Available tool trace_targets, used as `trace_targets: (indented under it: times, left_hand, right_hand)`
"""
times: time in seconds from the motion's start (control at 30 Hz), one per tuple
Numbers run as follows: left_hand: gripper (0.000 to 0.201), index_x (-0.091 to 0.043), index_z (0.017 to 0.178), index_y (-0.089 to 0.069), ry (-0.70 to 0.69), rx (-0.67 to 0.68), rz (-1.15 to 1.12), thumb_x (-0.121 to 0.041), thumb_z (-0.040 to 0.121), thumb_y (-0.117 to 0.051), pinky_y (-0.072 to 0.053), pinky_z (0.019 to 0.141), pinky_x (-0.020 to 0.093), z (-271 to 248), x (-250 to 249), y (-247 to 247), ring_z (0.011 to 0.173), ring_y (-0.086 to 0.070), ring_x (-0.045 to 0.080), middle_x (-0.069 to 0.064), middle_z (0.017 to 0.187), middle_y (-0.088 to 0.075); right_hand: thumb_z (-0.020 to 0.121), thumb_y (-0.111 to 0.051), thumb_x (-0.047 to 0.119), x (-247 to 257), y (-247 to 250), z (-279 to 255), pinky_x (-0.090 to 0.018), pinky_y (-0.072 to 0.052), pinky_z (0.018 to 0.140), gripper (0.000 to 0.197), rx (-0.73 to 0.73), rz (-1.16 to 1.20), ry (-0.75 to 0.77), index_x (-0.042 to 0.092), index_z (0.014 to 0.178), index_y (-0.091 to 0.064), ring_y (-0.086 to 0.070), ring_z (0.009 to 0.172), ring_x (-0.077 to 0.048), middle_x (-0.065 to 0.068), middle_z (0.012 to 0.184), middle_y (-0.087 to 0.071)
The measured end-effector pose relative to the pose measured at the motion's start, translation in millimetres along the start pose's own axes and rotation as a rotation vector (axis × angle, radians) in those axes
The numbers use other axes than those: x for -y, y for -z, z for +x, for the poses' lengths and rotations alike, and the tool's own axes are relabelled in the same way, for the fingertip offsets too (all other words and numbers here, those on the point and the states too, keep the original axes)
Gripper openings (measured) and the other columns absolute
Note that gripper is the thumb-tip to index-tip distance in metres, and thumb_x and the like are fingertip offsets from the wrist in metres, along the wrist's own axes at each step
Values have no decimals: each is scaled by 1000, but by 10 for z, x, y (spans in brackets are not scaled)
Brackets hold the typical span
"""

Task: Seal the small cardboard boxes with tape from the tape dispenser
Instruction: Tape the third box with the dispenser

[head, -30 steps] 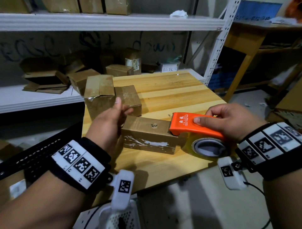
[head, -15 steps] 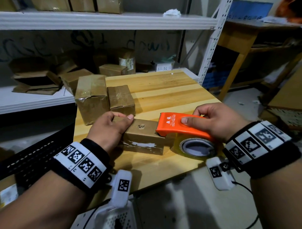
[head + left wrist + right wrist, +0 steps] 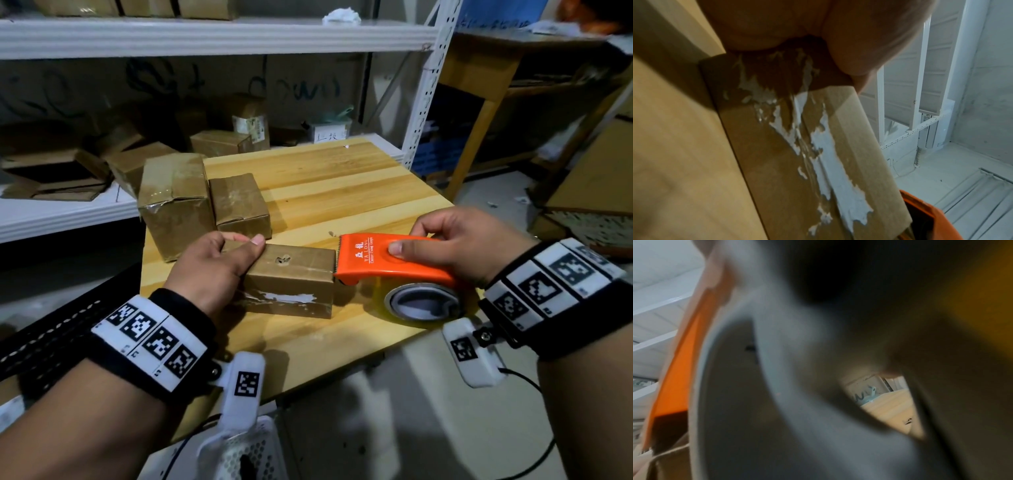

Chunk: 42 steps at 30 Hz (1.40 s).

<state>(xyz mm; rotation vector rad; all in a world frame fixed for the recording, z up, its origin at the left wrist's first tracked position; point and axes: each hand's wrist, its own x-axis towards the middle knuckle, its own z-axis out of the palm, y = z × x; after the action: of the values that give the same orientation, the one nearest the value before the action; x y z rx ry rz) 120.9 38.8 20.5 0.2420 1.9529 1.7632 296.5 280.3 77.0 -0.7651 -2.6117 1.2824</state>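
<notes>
A small cardboard box (image 3: pixel 294 279) lies lengthwise near the front edge of the wooden table (image 3: pixel 342 192); its front face carries torn white label scraps (image 3: pixel 828 162). My left hand (image 3: pixel 219 263) grips the box's left end, thumb laid along the top. My right hand (image 3: pixel 459 243) holds the orange tape dispenser (image 3: pixel 387 260), thumb pressed on its top, with the toothed blade at the box's right end. The tape roll (image 3: pixel 421 301) hangs below the orange body. In the right wrist view the dispenser (image 3: pixel 680 369) is a close blur.
Two more cardboard boxes, a taller one (image 3: pixel 176 202) and a smaller one (image 3: pixel 239 202), stand at the table's back left. White metal shelving (image 3: pixel 205 34) behind holds several boxes and flattened cartons. A wooden desk (image 3: pixel 496 75) stands right.
My left hand has come down from the upright box behind onto the left end of the lying box. The dispenser has slid right along the box top to its right end.
</notes>
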Motion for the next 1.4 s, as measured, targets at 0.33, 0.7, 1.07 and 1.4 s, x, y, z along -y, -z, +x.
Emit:
trace_targets:
  times: [0.33, 0.7, 1.07, 1.4]
  left_hand:
    - [27, -27, 99, -72, 11, -16, 17, -48, 83, -80, -54, 62, 41, 29, 30, 21, 67, -72, 29, 10, 80, -77]
    - [28, -30, 101, -72, -21, -40, 114, -51, 84, -78, -60, 70, 50, -6, -44, 23, 76, -75, 33, 10, 87, -79]
    - [22, -31, 116, -68, -331, -216, 272, -42, 97, -63, -51, 68, 26, -135, -235, 23, 96, -68, 9, -10, 106, -71]
    - [49, -40, 138, -60, -374, 38, 868, -62, 95, -50, -54, 97, 50, -82, -252, -50, 111, -61, 14, -10, 129, -67]
  right_hand:
    - [53, -78, 64, -64, 119, -41, -24, -54, 50, 55, 12, 10, -69, 17, 79, -71, -77, 61, -15, 1, 75, -79]
    - [69, -88, 58, 36, -23, 19, -52, -66, 74, 47, -30, -110, -95, 15, 80, -75, -78, 72, -25, -3, 74, -79]
    - [67, -87, 65, 73, -60, 78, -50, -64, 81, 48, -37, -175, -102, 20, 79, -76, -77, 75, -23, 0, 74, -78]
    - [69, -88, 62, 135, -135, 79, -49, -65, 80, 46, -54, -152, -93, 19, 77, -75, -77, 74, -23, 1, 72, -78]
